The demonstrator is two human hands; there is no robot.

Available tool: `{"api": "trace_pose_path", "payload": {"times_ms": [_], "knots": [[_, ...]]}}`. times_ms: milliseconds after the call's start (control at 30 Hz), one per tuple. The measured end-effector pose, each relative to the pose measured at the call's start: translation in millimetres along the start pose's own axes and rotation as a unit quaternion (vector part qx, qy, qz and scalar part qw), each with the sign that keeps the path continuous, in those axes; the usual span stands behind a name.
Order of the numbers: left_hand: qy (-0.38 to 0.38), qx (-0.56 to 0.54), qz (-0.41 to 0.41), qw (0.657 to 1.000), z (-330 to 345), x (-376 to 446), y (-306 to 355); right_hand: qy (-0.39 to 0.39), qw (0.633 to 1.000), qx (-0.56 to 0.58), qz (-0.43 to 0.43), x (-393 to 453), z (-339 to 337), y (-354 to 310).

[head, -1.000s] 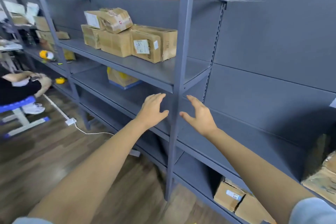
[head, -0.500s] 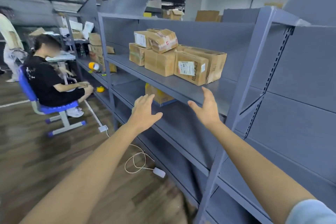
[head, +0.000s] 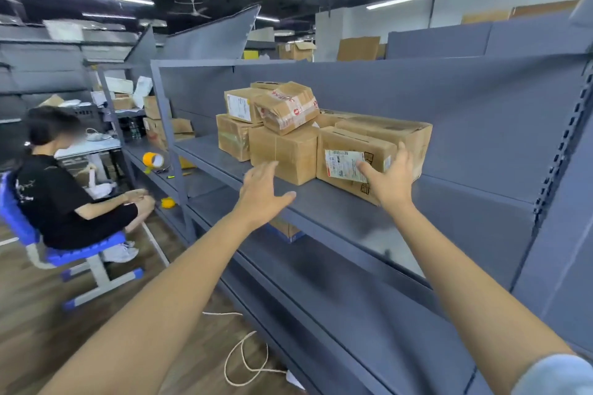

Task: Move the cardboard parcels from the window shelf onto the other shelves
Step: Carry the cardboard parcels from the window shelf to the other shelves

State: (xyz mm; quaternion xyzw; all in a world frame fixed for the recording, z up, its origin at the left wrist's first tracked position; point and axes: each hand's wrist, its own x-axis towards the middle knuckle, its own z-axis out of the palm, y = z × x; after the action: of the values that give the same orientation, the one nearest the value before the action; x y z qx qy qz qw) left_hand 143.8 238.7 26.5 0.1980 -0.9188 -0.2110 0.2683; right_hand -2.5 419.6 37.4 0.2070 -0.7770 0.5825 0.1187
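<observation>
Several cardboard parcels stand stacked on the upper grey shelf (head: 337, 202). The nearest one, a labelled parcel (head: 349, 151), sits at the right end of the group, next to a plain box (head: 282, 154) with a crumpled taped parcel (head: 288, 106) on top. My right hand (head: 390, 176) is spread against the labelled parcel's front right corner, thumb over the label, fingers straight. My left hand (head: 261, 192) hovers open in front of the shelf edge, just short of the plain box, touching nothing.
A person sits on a blue chair (head: 80, 253) at the left, close to the shelving. A yellow tape roll (head: 152, 159) lies on the lower shelf. A white cord (head: 247, 359) loops on the wooden floor. More grey shelves run below and to the right.
Both hands rose from below the shelf edge toward the parcels. My right hand reached the labelled parcel's front corner; the view swung up and left.
</observation>
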Motion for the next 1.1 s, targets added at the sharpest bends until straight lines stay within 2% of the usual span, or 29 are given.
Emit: {"api": "trace_pose_path", "payload": {"times_ms": [133,333,500,600,667,733,800,933,1000,1100], "knots": [[0.008,-0.036,0.012,0.999,14,53,-15,0.031,0.999,-0.016,0.015,32,2,12],[0.010,-0.097,-0.047,0.994,25,122,-76,0.074,0.995,-0.029,0.061,65,7,38],[0.007,-0.136,-0.075,0.988,28,187,-135,0.093,0.995,-0.026,0.037,82,18,54],[-0.010,-0.151,-0.065,0.986,32,220,-157,0.091,0.996,0.004,0.024,86,34,49],[-0.001,-0.152,-0.025,0.988,34,236,-161,0.097,0.995,0.016,0.023,88,44,47],[0.036,-0.156,0.057,0.985,37,244,-153,0.100,0.994,0.035,0.019,89,49,49],[0.071,-0.166,0.167,0.969,40,248,-131,0.117,0.992,0.052,0.018,85,55,43],[0.058,-0.155,0.326,0.931,48,248,-71,0.111,0.993,0.038,0.021,82,55,50],[0.052,-0.128,0.363,0.922,60,250,-49,0.113,0.991,0.039,0.058,85,51,56],[-0.054,-0.115,0.323,0.938,74,256,-27,0.087,0.992,0.041,0.085,87,47,49]]}}
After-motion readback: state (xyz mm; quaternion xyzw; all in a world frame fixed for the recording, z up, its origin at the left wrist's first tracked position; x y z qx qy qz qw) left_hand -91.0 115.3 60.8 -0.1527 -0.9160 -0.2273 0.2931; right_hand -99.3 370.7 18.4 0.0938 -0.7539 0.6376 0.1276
